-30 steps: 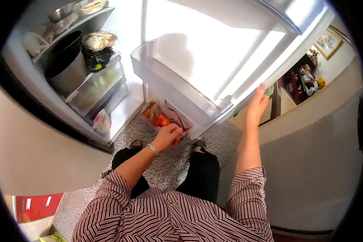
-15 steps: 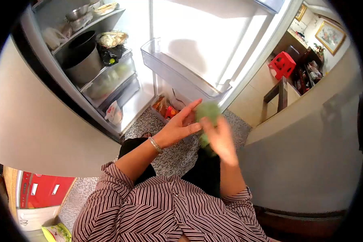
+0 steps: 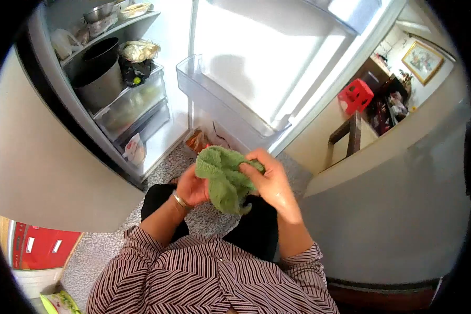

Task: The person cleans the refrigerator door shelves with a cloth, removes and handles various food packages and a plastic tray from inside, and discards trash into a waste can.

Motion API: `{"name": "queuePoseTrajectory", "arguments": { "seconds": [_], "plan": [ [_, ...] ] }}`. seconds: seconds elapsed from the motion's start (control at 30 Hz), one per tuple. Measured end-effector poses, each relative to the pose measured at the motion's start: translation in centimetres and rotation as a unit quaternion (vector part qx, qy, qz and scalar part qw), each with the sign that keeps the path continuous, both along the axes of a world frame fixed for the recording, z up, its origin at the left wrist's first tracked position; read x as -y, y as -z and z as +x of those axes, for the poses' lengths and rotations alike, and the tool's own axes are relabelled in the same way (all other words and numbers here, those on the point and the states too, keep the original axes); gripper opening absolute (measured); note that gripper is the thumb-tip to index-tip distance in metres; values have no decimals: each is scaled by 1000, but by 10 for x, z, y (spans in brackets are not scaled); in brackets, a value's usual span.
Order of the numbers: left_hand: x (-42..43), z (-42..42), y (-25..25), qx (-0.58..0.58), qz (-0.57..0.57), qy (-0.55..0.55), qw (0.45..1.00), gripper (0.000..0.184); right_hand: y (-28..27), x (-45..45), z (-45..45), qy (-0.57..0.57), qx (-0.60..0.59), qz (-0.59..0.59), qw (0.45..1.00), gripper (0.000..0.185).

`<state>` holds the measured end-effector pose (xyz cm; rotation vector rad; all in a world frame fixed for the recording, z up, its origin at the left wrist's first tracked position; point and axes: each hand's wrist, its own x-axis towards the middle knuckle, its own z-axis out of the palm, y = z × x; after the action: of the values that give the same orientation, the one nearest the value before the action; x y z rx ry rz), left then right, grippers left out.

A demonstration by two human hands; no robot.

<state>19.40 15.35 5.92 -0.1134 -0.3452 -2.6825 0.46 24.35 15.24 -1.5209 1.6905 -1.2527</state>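
Note:
A crumpled green cloth (image 3: 222,175), with a towel-like texture, is spread between my hands in front of the open fridge door. My right hand (image 3: 272,183) is closed on its right side, thumb on top. My left hand (image 3: 193,187), a bracelet at its wrist, is at the cloth's left side; its fingers go behind the fabric and are mostly hidden. The lower part of the cloth hangs loose above my lap. Behind it, the clear lower door shelf (image 3: 225,102) runs across the fridge door.
On the left, the fridge holds a large dark pot (image 3: 97,78), a bagged pale item (image 3: 140,51) and clear drawers (image 3: 131,107). The lowest door bin (image 3: 186,140) contains packets. A grey door panel (image 3: 387,199) stands at my right. Further off is a red stool (image 3: 357,96).
My right hand has slowed and now grips the cloth, which hangs more open. My left hand has come down and left, from beside the cloth to behind its edge. The view has shifted slightly.

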Motion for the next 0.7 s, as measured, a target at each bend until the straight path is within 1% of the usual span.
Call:
{"name": "queuePoseTrajectory", "arguments": {
  "seconds": [0.07,0.1,0.13,0.17,0.2,0.27,0.3,0.33,0.37,0.4,0.47,0.53,0.57,0.6,0.63,0.7],
  "plan": [
    [-8,-18,38,151,-123,-24,981,55,0,10,7,4,-66,-57,996,15],
    [-9,-26,57,141,-123,-29,982,55,5,17,5,-15,-172,-104,980,17],
    [-12,-32,75,120,-130,11,984,52,-4,17,8,-20,-243,-75,967,21],
    [-11,-37,82,98,-137,51,984,50,-13,14,11,-14,-294,-98,951,23],
    [-5,-39,73,88,-140,47,985,50,-20,12,12,-8,-345,-125,930,25],
    [5,-36,51,66,-112,47,990,50,-38,2,-4,86,-373,-186,905,33],
    [19,-45,75,134,-301,-37,943,50,-48,1,-20,148,-338,-225,902,37],
    [28,-42,78,127,-300,-40,945,50,-60,1,-37,209,-301,-262,893,43],
    [39,-39,80,172,-437,-98,877,51,-74,6,-52,263,-265,-283,884,51],
    [44,-39,85,188,-458,-130,859,50,-89,13,-67,317,-227,-301,870,59],
    [53,-41,95,224,-496,-194,816,48,-100,36,-105,322,-112,-320,884,73],
    [60,-41,69,331,-593,-255,688,43,-111,56,-140,261,-63,-316,910,78],
    [63,-38,54,383,-632,-277,614,41,-120,65,-145,236,-49,-304,922,81],
    [64,-36,40,434,-663,-292,535,38,-123,75,-150,228,9,-279,933,84],
    [66,-36,30,479,-691,-299,451,36,-121,84,-150,233,24,-279,931,87],
    [73,-47,26,521,-713,-289,370,34,-113,95,-148,246,41,-266,931,91]
  ]
}}
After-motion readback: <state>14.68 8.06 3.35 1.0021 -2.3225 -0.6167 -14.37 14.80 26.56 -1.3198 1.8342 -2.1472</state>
